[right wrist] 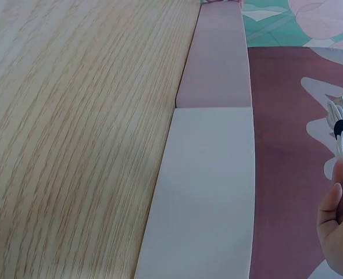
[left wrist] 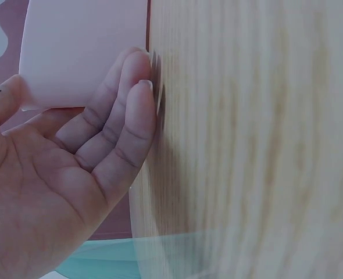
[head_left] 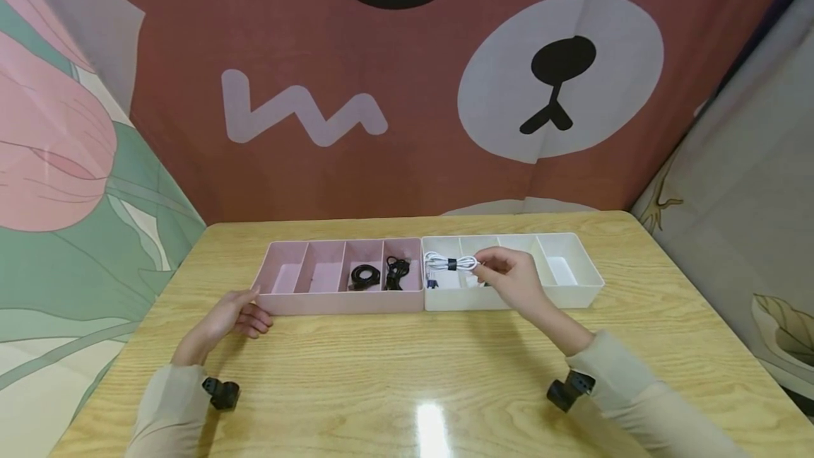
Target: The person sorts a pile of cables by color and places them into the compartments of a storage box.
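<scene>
My right hand (head_left: pixel 515 278) pinches a bundled white cable (head_left: pixel 435 261) wrapped with a black strap, holding it above the white divided box (head_left: pixel 461 301). In the right wrist view the same cable (right wrist: pixel 338 116) shows a plug at its end. At the left end of the pink divided box (head_left: pixel 340 304), my left hand (head_left: pixel 230 320) touches the near corner. Thumb tip meets the box's rim in the left wrist view, while the other fingers extend loosely along the end of the pink box (left wrist: pixel 84 46), close over the tabletop.
Coiled black cables (head_left: pixel 365 276) lie in the pink box's third compartment and another black cable (head_left: pixel 397 271) in its fourth. A small dark blue plug (head_left: pixel 432 283) shows in the white box's leftmost compartment. Both boxes stand end to end on the wooden table (head_left: pixel 356 373), before a printed cloth (head_left: pixel 407 182).
</scene>
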Tool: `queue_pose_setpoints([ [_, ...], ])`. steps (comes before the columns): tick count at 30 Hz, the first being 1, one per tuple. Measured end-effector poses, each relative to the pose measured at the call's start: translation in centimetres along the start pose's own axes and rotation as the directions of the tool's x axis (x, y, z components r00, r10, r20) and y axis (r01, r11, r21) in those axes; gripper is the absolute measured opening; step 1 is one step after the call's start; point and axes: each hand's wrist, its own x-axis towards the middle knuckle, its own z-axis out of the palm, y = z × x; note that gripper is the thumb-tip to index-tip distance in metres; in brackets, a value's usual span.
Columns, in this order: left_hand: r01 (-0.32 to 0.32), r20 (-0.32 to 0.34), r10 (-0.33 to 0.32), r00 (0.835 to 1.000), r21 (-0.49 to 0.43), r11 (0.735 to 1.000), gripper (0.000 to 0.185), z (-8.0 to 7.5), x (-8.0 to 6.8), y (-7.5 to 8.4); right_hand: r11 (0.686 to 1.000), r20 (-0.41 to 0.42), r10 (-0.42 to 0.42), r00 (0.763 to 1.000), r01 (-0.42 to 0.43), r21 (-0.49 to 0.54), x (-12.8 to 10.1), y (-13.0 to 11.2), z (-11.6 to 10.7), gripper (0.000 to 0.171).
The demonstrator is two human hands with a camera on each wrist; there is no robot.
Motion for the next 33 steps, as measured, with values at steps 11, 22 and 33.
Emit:
queue_pose_setpoints([
  [11, -0.002, 0.003, 0.002, 1.000, -0.003, 1.000, 0.063, 0.0, 0.1, -0.2, 0.999, -0.018, -0.035, 0.999, 0.035, 0.000, 0.5, 3.8, -1.0, 0.009],
  [22, 0.000, 0.003, 0.000, 1.000, -0.011, 1.000, 0.063, 0.0, 0.1, -0.3, 0.999, -0.029, -0.043, 0.999, 0.042, -0.024, 0.2, 4.3, -2.1, 0.007],
  [33, 0.003, -0.001, -0.003, 1.000, -0.009, 1.000, 0.064, 0.0, 0.1, -0.2, 0.995, -0.086, -0.072, 0.994, 0.065, -0.080, 0.1, 4.5, -3.9, 0.007],
])
